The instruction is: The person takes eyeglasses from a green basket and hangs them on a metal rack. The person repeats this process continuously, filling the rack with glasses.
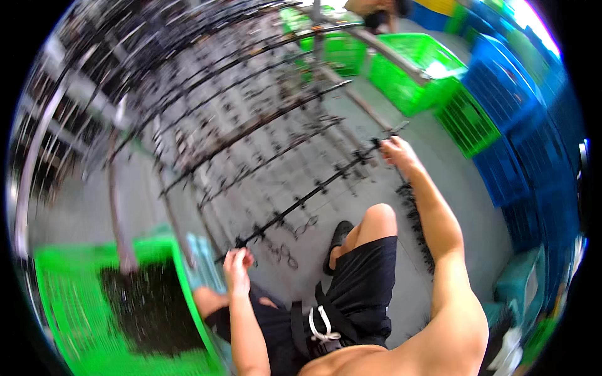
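A long black rod (310, 195) with small dark fittings along it runs diagonally before me. My right hand (396, 152) is at its upper right end, fingers bent against it. Close to its lower left end is my left hand (238, 263), fingers curled; blur hides whether it grips the rod. Thin wire-like pieces (284, 256) show below the rod near my left hand. Beyond it, more dark rods (263, 124) with rows of small hanging pieces lie across a metal rack.
At lower left a green plastic crate (106, 251) holds a heap of small black pieces (150, 305). Green crates (409, 89) and stacked blue crates (508, 89) stand at the right. Part of another person (376, 9) shows at the top. A dark bristly strand (416, 225) hangs beside my right arm.
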Demonstrator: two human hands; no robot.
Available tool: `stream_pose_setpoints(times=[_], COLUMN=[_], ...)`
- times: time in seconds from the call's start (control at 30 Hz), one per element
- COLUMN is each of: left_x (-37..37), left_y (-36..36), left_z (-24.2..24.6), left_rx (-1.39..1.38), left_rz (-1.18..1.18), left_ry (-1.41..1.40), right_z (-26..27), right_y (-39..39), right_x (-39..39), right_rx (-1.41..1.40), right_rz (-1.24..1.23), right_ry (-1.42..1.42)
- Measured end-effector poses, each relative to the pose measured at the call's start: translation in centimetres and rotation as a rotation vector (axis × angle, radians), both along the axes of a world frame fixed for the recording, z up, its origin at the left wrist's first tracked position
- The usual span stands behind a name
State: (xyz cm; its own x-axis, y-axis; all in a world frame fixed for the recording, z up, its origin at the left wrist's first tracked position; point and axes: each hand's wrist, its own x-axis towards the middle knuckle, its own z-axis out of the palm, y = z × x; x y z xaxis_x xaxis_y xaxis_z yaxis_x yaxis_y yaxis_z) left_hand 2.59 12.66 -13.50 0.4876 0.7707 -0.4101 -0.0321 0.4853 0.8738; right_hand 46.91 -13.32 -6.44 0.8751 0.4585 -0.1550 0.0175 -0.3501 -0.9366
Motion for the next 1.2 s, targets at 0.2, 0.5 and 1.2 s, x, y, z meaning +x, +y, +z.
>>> stream_pose_setpoints(times=[0.2,0.5,1.2], left_x=[2.5,-1.6,-18.7], left_y=[-5.0,0.6,21.1], left_z=[8.5,8.7,-4.2], left_rx=[0.056,0.372,0.031], left_rz=[-0.168,0.147,-0.022], left_ry=[-0.093,0.076,1.377], right_z=[-5.6,-2.5,1.1], right_y=[-10.8,-0.4,3.6], right_x=[11.0,1.8,-29.4], right_rx=[-0.348,-0.291,-0.183], right_rz=[-0.039,-0.018,0.356], right_ry=[-0.960,-0.459,-0.564])
